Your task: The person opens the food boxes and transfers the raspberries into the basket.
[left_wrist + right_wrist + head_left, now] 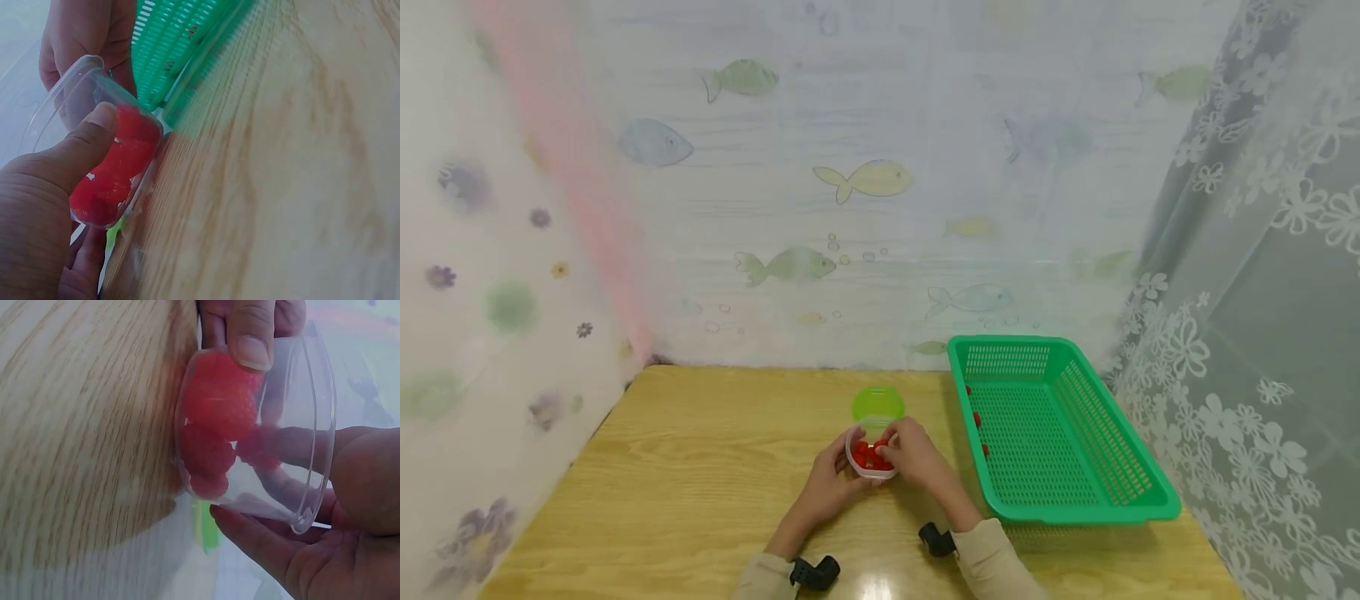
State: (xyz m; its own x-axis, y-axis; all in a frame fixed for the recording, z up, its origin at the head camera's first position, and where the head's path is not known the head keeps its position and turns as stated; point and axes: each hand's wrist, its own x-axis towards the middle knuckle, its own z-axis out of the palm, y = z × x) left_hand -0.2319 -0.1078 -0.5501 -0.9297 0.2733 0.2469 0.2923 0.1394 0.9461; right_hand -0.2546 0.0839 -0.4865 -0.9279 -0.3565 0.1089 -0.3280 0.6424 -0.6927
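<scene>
My left hand (pixel 829 487) holds a small clear plastic tub (pixel 319 406) from its left side, thumb near the rim and fingers round the outer wall. Several bumpy red berries (pixel 112 169) lie in the bottom of the tub. From the right, my right hand (pixel 913 454) reaches in over the rim. Its thumb and a finger pinch one red berry (pixel 261 449) inside the tub, while other fingers show below the wall in the right wrist view. Just behind the tub, a bright green lid (pixel 877 402) lies on the table.
A large green perforated basket (pixel 1063 510) stands on the wooden table (pixel 700 467) to the right. A few red berries (pixel 977 419) lie along its left inner side. Fish-patterned curtain (pixel 865 292) hangs behind the table, and lace curtain (pixel 1240 433) borders the right.
</scene>
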